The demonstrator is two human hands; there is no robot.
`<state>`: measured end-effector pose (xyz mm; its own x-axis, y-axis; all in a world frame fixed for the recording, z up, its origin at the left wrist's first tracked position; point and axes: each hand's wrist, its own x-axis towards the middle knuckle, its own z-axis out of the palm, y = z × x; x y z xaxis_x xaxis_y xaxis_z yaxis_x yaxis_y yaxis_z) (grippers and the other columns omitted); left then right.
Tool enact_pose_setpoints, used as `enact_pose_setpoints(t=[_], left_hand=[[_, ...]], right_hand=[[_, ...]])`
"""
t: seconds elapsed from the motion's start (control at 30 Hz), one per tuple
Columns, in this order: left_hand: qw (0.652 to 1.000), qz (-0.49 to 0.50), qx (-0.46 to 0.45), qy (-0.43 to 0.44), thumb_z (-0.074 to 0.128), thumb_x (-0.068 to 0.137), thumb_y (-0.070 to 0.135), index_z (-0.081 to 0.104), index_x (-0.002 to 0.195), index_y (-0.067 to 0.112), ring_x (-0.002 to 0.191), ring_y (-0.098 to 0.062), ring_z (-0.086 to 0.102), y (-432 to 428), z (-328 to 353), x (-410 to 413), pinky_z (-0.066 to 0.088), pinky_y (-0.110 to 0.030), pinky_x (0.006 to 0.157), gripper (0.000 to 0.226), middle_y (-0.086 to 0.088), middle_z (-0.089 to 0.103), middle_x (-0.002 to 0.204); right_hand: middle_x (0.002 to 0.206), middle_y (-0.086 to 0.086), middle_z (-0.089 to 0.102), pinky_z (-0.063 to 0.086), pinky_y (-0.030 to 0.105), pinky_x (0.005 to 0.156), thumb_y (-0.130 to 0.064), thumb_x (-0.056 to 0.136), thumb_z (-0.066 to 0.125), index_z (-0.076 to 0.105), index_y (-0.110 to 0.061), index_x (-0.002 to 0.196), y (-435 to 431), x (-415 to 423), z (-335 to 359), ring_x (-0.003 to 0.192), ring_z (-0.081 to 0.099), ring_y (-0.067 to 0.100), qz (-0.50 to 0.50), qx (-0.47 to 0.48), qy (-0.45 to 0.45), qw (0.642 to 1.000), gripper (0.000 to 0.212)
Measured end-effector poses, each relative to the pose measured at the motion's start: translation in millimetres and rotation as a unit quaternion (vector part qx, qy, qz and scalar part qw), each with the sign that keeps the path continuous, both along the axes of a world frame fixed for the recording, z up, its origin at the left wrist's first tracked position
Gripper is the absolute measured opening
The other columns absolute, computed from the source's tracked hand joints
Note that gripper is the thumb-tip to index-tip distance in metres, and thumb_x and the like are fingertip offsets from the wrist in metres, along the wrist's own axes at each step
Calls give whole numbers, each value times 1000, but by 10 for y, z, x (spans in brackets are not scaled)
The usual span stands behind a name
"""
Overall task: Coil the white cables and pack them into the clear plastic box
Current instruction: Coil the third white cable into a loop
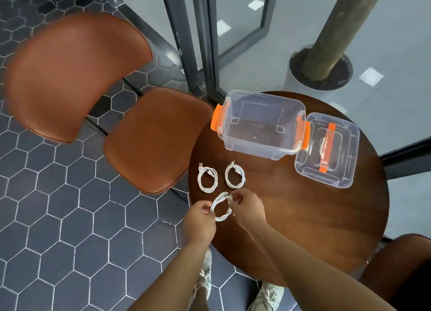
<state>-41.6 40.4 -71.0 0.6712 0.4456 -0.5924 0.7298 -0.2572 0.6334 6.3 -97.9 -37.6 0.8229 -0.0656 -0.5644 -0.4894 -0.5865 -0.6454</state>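
Note:
Over the near left edge of the round wooden table [303, 217], both hands hold one coiled white cable [221, 208]. My left hand [199, 222] pinches the coil's left side, and my right hand [247, 208] pinches its upper right side. Two more coiled white cables lie flat on the table just beyond: one on the left [207, 178] and one on the right [234, 175]. The clear plastic box [261, 124] with orange latches stands open at the table's far side with nothing in it. Its clear lid [326, 152] with an orange handle lies to the right of it.
A brown leather chair [149, 138] stands left of the table over the hexagon-tiled floor. Another brown seat [405, 271] shows at the lower right. Glass panels with dark frames and a planter with a trunk [321, 65] lie beyond the table. My shoes [205, 275] are under the table edge.

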Motion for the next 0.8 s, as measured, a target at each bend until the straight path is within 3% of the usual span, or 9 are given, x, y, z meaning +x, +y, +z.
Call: enact_pose_setpoints(t=[0.2, 0.33, 0.4, 0.53, 0.63, 0.8], left_hand=[[998, -45, 45, 4, 63, 86, 13, 61, 81, 39, 79, -23, 72, 1, 64, 77, 62, -48, 74, 27, 4, 73, 93], [989, -105, 104, 13, 64, 90, 10, 72, 109, 22, 91, -20, 69, -44, 165, 117, 52, -28, 77, 23, -1, 71, 107], [983, -131, 126, 17, 63, 92, 11, 71, 117, 19, 98, -20, 68, -53, 190, 125, 45, -25, 77, 27, 0, 70, 111], [969, -190, 158, 7, 61, 92, 15, 64, 130, 19, 105, -22, 66, -69, 275, 138, 52, -34, 85, 38, 2, 62, 123], [955, -229, 187, -4, 60, 90, 15, 59, 132, 22, 103, -27, 65, -77, 355, 110, 50, -36, 79, 43, 0, 55, 126], [887, -356, 282, -87, 66, 78, 14, 60, 121, 20, 91, -28, 60, -81, 368, -6, 53, -41, 71, 44, -3, 56, 104]], right_hand=[[98, -1, 72, 44, 25, 72, -20, 90, 67, 71, -19, 104, 116, 30, -163, 91, 66, 18, 8, -34, -17, 999, 15], [95, 0, 71, 42, 25, 69, -17, 90, 64, 72, -19, 100, 126, 33, -230, 84, 63, 17, 16, -51, -18, 998, 12], [94, -2, 72, 42, 24, 68, -18, 91, 64, 73, -18, 101, 114, 41, -238, 84, 64, 16, 16, -48, -20, 998, 13], [99, -1, 71, 44, 24, 73, -17, 90, 65, 72, -18, 109, 71, 22, -245, 91, 66, 16, 28, -50, -44, 997, 20], [102, -2, 68, 45, 23, 78, -17, 90, 65, 70, -19, 115, -10, -37, -215, 92, 63, 14, 27, -53, -56, 997, 26], [110, -3, 67, 49, 25, 83, -18, 92, 62, 68, -20, 118, -198, -224, -93, 97, 64, 15, 37, -69, -68, 995, 27]])
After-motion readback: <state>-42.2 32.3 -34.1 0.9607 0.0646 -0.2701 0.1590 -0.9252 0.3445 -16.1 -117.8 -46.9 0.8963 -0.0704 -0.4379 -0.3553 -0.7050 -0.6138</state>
